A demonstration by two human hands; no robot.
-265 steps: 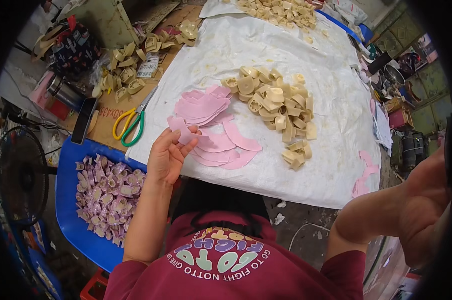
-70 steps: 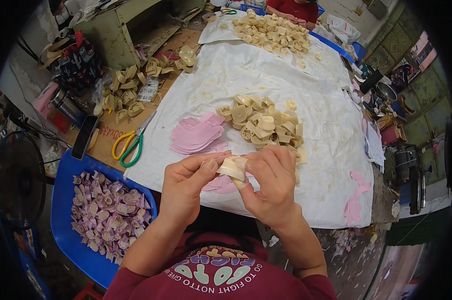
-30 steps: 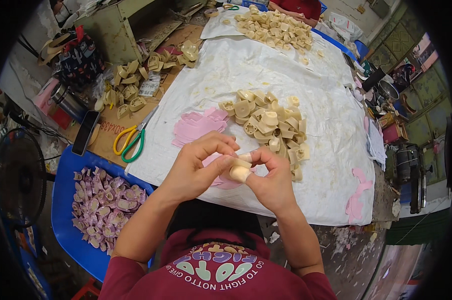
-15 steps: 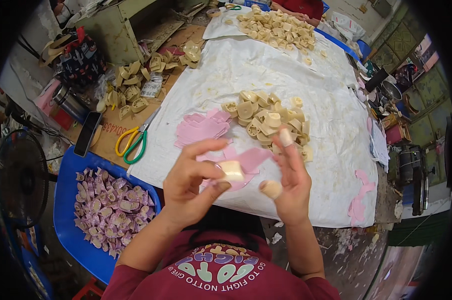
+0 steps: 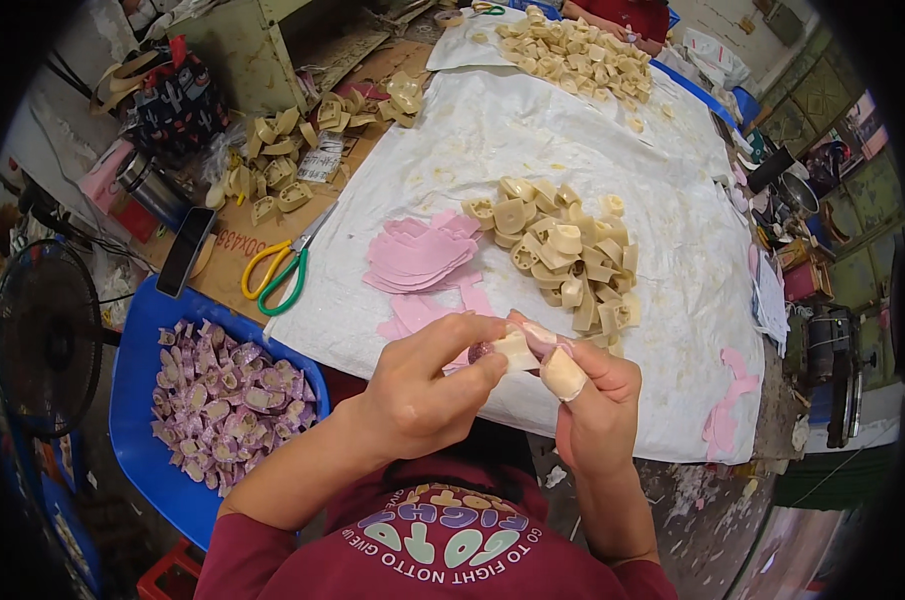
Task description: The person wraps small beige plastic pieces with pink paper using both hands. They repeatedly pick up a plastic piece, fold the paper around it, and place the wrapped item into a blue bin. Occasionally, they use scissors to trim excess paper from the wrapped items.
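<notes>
Just beyond my chest, my left hand (image 5: 422, 390) pinches a small cream-coloured moulded piece (image 5: 515, 352) with thumb and forefinger. A purple glittery surface shows at its left end. My right hand (image 5: 597, 405), with pale coverings on the thumb and a finger, closes on the other end of the piece. Something pinkish shows between those fingertips, but its shape is mostly hidden. Past my hands lie thin pink sheets (image 5: 422, 255), stacked in a fan with loose ones nearer me. To their right is a heap of cream moulded pieces (image 5: 562, 245).
At left, a blue tub (image 5: 132, 400) holds many purple glittery pieces (image 5: 232, 400). Scissors (image 5: 282, 275) with yellow and green handles, a phone (image 5: 185, 252) and a metal flask (image 5: 152, 188) lie nearby. A fan (image 5: 44, 335) stands far left. Another person (image 5: 627, 18) sits beyond the far heap (image 5: 577, 60).
My hands have come together: the right hand moved left from apart and now grips the piece's other end. The left hand has shifted right and slightly nearer me, still holding the piece.
</notes>
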